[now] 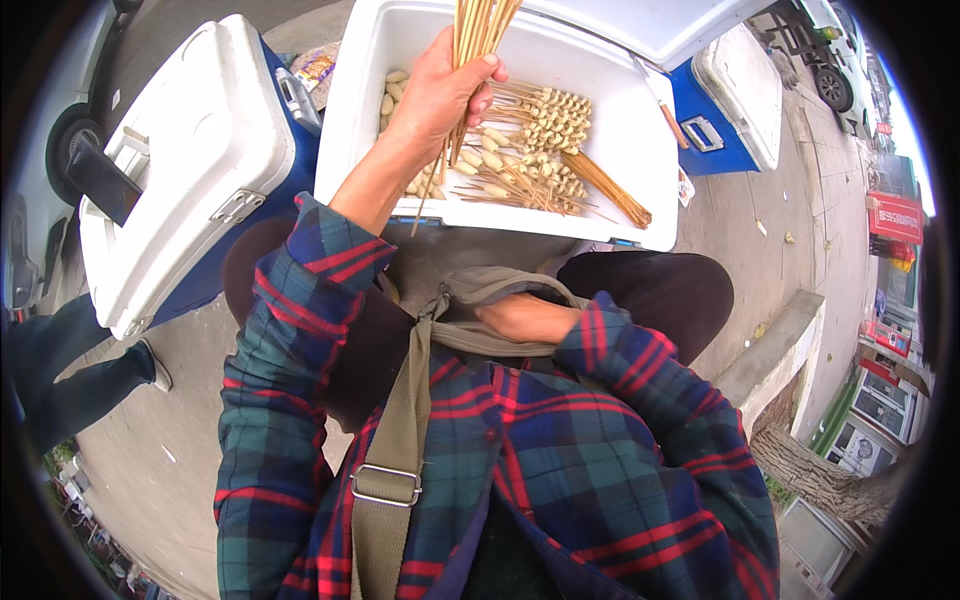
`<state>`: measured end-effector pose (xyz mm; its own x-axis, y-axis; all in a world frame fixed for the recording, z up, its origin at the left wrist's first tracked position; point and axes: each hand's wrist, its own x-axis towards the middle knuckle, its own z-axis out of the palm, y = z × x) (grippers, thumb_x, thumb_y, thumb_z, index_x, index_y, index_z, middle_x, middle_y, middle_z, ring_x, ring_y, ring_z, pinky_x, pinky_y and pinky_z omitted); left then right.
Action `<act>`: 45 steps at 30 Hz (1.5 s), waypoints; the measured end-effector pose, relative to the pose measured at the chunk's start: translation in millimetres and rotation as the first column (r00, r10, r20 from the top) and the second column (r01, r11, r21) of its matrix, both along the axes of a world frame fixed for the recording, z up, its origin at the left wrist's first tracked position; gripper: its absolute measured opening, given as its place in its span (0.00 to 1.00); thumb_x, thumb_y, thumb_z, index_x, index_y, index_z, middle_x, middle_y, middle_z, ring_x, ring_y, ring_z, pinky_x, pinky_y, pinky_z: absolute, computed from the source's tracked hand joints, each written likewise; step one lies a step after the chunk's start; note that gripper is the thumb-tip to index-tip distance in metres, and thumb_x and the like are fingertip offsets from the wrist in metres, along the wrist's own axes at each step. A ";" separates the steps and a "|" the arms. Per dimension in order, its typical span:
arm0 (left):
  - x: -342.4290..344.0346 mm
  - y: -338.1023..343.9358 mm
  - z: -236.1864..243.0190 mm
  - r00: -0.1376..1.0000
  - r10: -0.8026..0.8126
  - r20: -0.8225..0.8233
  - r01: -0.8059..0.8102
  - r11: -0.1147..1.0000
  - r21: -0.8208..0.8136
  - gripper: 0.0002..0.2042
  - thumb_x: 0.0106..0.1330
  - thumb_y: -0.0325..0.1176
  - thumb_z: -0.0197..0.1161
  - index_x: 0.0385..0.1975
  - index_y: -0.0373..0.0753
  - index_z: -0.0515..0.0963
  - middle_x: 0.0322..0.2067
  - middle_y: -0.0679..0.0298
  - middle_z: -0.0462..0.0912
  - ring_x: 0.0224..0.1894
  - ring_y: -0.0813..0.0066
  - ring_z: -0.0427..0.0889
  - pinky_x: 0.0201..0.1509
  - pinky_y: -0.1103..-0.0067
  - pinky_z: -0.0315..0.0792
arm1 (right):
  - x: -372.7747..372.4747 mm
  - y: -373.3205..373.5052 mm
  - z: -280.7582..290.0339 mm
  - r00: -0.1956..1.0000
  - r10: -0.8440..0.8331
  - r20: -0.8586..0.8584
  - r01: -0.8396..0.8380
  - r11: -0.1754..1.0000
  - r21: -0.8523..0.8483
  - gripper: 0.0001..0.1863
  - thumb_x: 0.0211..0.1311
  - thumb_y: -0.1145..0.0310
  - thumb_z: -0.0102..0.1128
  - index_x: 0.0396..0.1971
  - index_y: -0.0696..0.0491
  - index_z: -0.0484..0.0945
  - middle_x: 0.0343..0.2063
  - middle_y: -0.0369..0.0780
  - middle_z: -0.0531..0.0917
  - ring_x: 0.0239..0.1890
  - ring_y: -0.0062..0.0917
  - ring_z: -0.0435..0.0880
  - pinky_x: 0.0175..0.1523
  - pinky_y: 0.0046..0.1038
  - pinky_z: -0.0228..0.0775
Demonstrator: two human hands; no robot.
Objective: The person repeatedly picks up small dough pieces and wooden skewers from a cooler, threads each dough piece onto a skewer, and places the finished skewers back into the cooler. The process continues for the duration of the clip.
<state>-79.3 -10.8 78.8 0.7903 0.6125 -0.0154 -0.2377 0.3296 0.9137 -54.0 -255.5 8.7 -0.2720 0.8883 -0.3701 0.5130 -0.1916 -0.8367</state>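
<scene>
My left hand (435, 95) is closed around a bundle of thin bamboo skewers (482, 28), held upright over an open white cooler box (645, 95). Inside the box lie pale spiral-cut pieces on sticks (557, 120) and smooth oblong pieces (490, 160), some of them on sticks. A second bundle of skewers (612, 190) rests at the box's near right corner. My right hand (535, 320) reaches into the mouth of a khaki shoulder bag (500, 285) on my lap. The bag's cloth hides its fingers.
A closed blue-and-white cooler (190, 130) stands at left with a dark phone (103, 182) on it. Another blue-and-white cooler (735, 90) is at right. A person's legs (80, 370) show at far left. A low concrete curb (770, 350) and tree trunk (820, 475) are at right.
</scene>
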 end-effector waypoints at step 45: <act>1.5 4.9 4.3 0.999 0.046 0.019 -0.045 0.997 -0.062 0.09 0.70 0.28 0.52 0.47 0.40 0.67 0.28 0.68 0.74 0.17 0.87 0.68 0.16 0.88 0.64 | 22.8 -16.2 -8.8 0.923 0.186 0.337 -0.245 0.959 0.143 0.22 0.54 0.71 0.58 0.50 0.60 0.70 0.49 0.52 0.76 0.53 0.44 0.75 0.58 0.38 0.68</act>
<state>-77.8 -6.0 83.1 0.7622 0.6462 -0.0385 -0.2717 0.3733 0.8870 -31.2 -271.7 -0.1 -0.3590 0.8808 -0.3087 0.7688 0.0916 -0.6329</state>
